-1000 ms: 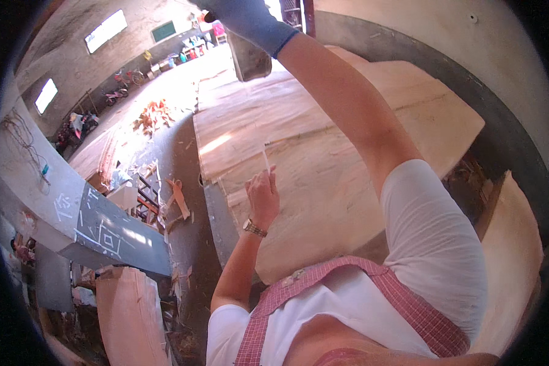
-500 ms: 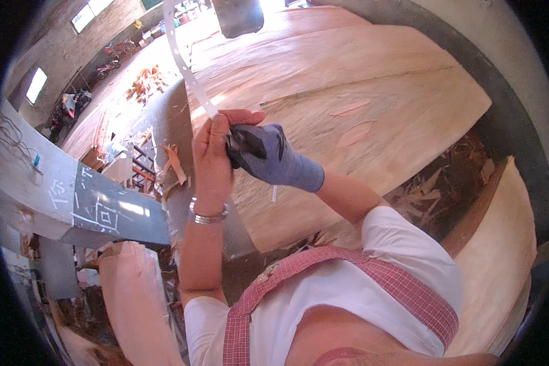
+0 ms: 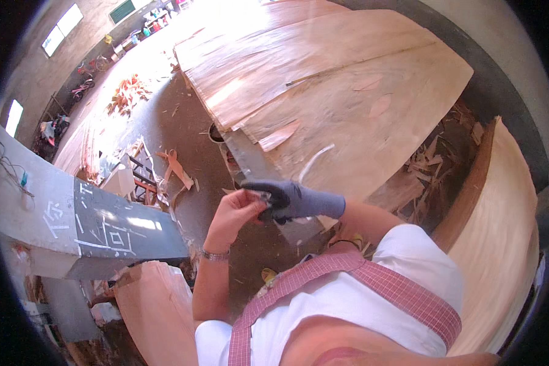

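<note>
My bare left hand (image 3: 235,213), with a metal band at its wrist, is closed in a pinch against the fingertips of my right hand. My right hand (image 3: 290,200) wears a grey-blue glove with a black palm, and its fingers are closed too. A narrow white tape (image 3: 316,160) sticks up from behind the gloved hand and curves to the right; its other end is hidden by the hands. What lies between the left fingertips is too small to make out. Both hands are in front of my body, by the near corner of the veneer stack.
Large thin wood veneer sheets (image 3: 348,116) lie stacked ahead, a loose torn piece (image 3: 280,134) on their near edge. A grey chalk-marked pillar (image 3: 128,229) stands at left. More veneer (image 3: 500,244) leans at right beside wood scraps (image 3: 430,165). Further scraps (image 3: 128,94) litter the floor.
Both hands have come down toward my body, still together. The long perforated white tape that ran up from them is no longer seen there; a short length now shows behind the glove.
</note>
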Demonstrator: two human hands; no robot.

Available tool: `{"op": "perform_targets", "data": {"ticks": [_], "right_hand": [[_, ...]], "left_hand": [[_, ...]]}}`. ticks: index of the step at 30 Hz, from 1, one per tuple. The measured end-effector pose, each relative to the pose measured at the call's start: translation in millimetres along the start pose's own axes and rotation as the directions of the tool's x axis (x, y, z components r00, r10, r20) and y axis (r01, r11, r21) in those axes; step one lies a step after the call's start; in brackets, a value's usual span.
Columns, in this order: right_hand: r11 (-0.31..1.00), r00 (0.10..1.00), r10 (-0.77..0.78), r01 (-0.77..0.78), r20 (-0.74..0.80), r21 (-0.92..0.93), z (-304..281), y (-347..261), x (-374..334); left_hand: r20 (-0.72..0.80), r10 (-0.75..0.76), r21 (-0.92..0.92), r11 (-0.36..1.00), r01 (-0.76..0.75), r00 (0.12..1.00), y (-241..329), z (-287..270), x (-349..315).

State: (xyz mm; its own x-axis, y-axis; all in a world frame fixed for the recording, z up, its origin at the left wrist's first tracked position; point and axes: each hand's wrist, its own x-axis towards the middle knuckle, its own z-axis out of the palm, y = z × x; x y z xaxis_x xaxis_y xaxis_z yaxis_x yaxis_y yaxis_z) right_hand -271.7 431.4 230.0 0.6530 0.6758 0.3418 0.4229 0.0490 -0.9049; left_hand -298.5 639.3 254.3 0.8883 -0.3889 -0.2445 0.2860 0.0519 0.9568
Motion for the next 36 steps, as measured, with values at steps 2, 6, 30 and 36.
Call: {"op": "perform_targets", "data": {"ticks": [2, 6, 30, 36], "right_hand": [[0.989, 0.988, 0.141, -0.144, 0.067, 0.043, 39, 7, 20], [0.934, 0.934, 0.344, -0.351, 0.1, 0.064, 85, 3, 51], [0.484, 0.257, 0.609, -0.87, -0.75, 0.095, 100, 295, 199], [0.197, 0.348, 0.515, -0.937, -0.783, -0.287, 136, 274, 269]], "left_hand": [[0.028, -0.073, 0.016, 0.997, 0.073, 0.997, -6, -40, -17], [0.108, -0.187, 0.167, 0.972, 0.168, 0.976, -19, -118, -33], [0.122, -0.044, 0.849, 0.521, -0.082, 0.991, -87, -469, 425], [-0.109, -0.137, 0.974, 0.182, 0.133, 0.985, -153, -475, 529]]}}
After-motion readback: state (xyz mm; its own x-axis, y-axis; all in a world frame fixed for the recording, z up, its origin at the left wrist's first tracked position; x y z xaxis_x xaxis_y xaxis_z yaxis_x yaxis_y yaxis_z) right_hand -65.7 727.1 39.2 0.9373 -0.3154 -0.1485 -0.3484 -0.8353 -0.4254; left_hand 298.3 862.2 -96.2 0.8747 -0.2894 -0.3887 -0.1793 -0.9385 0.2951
